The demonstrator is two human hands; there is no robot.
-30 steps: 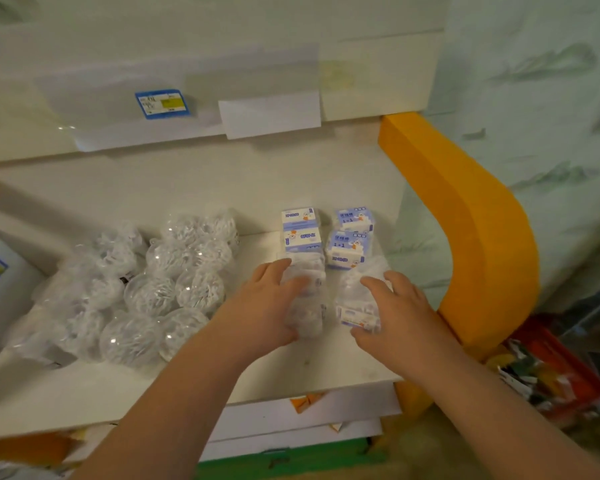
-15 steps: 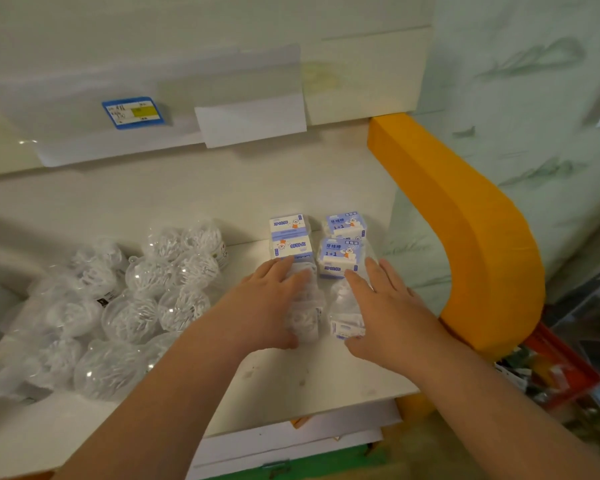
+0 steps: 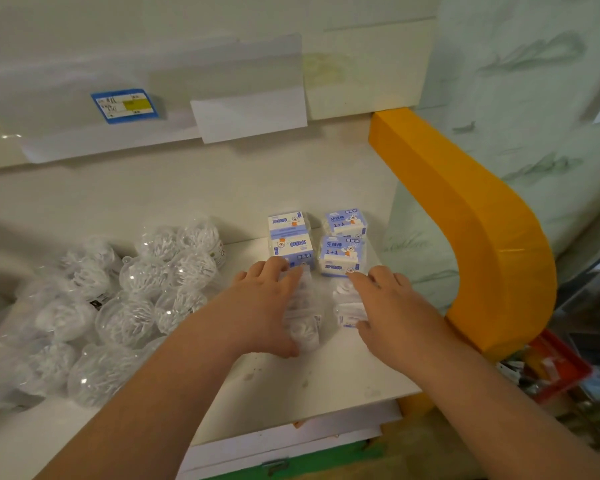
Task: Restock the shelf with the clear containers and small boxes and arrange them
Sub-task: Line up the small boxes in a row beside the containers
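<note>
We are reaching both forearms up from the bottom of the frame onto a white shelf [image 3: 291, 393]. Just left of center, our left hand [image 3: 260, 306] is curling its fingers and thumb around a small clear-wrapped packet [image 3: 303, 317] lying on the shelf. Just right of center, our right hand [image 3: 392, 306] is resting beside and partly over a second wrapped packet [image 3: 349, 306], thumb at its near end; we cannot tell whether it is truly gripping it or only pressing it into line. Directly beyond the fingertips, four small blue-and-white boxes [image 3: 340, 252] are already standing in two tight rows at the center of the frame, so we judge that the two packets are being lined up in front of them. Across the left half of the frame, a cluster of clear round containers [image 3: 146, 282] filled with white sticks is sitting in loose rows, some still looking bagged and untidy, which suggests arranging is only partly done. Farther back, in the upper left, a blue price tag [image 3: 125, 105] is hanging on the shelf edge above, and an orange curved end panel [image 3: 482, 220] is bordering the shelf on the right.
</note>
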